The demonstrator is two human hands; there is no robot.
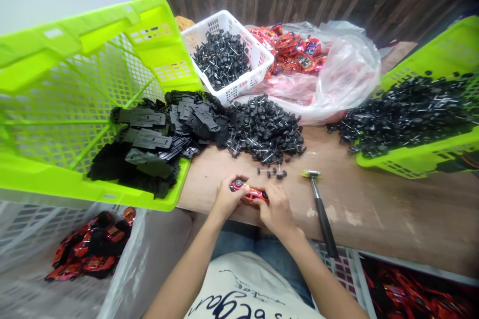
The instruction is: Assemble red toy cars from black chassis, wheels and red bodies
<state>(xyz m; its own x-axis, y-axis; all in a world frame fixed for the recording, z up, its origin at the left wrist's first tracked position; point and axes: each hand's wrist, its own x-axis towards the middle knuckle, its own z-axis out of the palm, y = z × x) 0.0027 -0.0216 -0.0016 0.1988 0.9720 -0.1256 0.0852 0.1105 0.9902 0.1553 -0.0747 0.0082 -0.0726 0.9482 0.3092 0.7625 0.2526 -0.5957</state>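
Note:
A small red toy car lies at the near edge of the wooden table, held between both my hands. My left hand pinches its left end with fingers curled. My right hand is closed round its right end. Just beyond the car lie a few loose black wheel-and-axle pieces. Behind them sits a heap of black wheels. To the left, black flat chassis parts spill out of a tipped lime-green crate.
A small hammer lies right of my hands. A white basket of wheels and a clear bag of red car bodies stand at the back. Another green crate of wheels is at right. Bins of red cars sit below.

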